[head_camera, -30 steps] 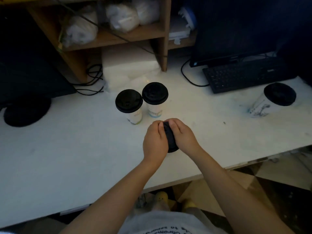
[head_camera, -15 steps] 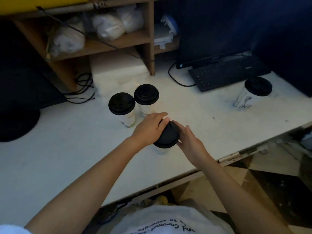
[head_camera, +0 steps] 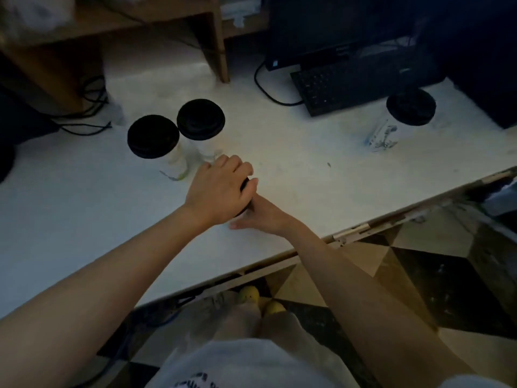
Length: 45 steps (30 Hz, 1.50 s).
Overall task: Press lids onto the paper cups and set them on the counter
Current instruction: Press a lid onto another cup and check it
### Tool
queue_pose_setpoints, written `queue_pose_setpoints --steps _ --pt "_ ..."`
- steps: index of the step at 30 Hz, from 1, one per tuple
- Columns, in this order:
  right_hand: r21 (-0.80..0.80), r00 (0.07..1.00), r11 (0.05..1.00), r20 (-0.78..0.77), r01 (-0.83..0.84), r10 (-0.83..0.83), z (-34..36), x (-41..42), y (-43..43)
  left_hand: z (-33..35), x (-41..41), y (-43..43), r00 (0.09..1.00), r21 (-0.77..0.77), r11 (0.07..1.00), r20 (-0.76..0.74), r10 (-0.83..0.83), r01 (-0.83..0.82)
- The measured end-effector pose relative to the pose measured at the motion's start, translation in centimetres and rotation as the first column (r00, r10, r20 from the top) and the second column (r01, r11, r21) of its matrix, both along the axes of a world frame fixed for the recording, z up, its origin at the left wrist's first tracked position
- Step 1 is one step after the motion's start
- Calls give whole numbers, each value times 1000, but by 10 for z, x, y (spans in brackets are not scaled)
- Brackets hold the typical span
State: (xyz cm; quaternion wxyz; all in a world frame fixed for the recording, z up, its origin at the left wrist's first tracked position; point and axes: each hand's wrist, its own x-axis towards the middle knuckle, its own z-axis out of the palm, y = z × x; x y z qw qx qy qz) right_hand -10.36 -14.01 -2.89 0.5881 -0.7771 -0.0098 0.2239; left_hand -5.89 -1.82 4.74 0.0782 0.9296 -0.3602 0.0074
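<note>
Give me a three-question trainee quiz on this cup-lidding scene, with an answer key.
1. True or false: the left hand lies palm-down over the black lid of the cup being worked on.
2. How many lidded cups stand free of the hands on the white counter?
3. Which free cup is nearest the keyboard? A) the left cup of the pair B) the right cup of the pair C) the lone cup at far right

Key:
1. True; the right hand sits lower, at the cup's side.
2. Three.
3. C.
</note>
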Motion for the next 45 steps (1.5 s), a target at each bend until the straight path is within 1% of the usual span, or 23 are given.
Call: queue_pose_setpoints --steps 3,6,8,11,12,13,14,16,17,19,20,21,22,23,24,26,28,30,32,34,37,41,45 --pt "4 999 999 1 -40 40 -11 6 -2 2 -1 1 999 16 1000 28 19 -19" --pt "9 999 999 18 -31 31 -19 8 -3 2 -1 1 1000 45 999 22 22 -23" --pt "10 1000 1000 25 3 -4 -21 8 -2 4 0 1 1000 51 999 5 8 -8" --pt "3 994 996 63 91 -91 -24 3 3 8 3 2 995 57 994 -42 -93 95" --pt "3 989 992 86 123 -123 -25 1 5 9 4 2 992 75 989 -35 -123 125" --pt "7 981 987 106 160 -160 -24 -1 7 11 5 2 993 110 987 -12 -120 121" --pt "19 971 979 124 204 -205 -23 -3 10 13 5 1 997 161 985 30 -68 63" --pt "77 931 945 167 317 -325 -21 -9 17 14 1 -3 985 246 956 104 138 -160" --pt "109 899 919 193 379 -394 -21 -13 24 13 -3 -8 966 242 935 72 249 -260" --pt "124 836 873 253 471 -487 -24 -24 40 10 -9 -18 908 146 910 -112 404 -388" --pt "82 818 865 292 494 -495 -26 -30 47 6 -12 -21 887 98 902 -168 431 -420" --pt "20 811 863 329 506 -483 -29 -37 51 3 -15 -22 891 63 904 -154 428 -423" --pt "-26 810 862 355 507 -466 -32 -42 49 0 -16 -21 907 34 914 -114 405 -404" --pt "-39 816 867 361 497 -452 -32 -44 44 -1 -16 -19 928 5 932 -87 362 -363" --pt "-17 831 882 343 471 -438 -31 -42 36 -1 -15 -16 950 -19 953 -84 301 -303" --pt "104 896 927 239 360 -375 -25 -33 18 1 -11 -11 982 -42 987 -119 148 -154" --pt "195 956 955 148 222 -252 -20 -20 5 5 -7 -8 984 -50 996 -165 63 -72" --pt "177 976 972 127 156 -179 -19 -11 1 7 -2 -8 968 -58 994 -242 71 -88" --pt "170 970 970 142 173 -198 -23 -10 4 5 3 -12 946 -46 987 -296 133 -153" --pt "188 955 957 157 222 -253 -29 -12 9 1 4 -17 952 -14 978 -231 198 -207" --pt "202 937 944 182 262 -299 -32 -14 14 -5 2 -19 972 12 977 -106 212 -212" --pt "186 943 954 195 236 -271 -33 -13 11 -7 1 -19 980 3 981 -54 193 -193" --pt "197 940 949 189 247 -284 -33 -14 12 -6 0 -19 980 16 981 -31 195 -194"
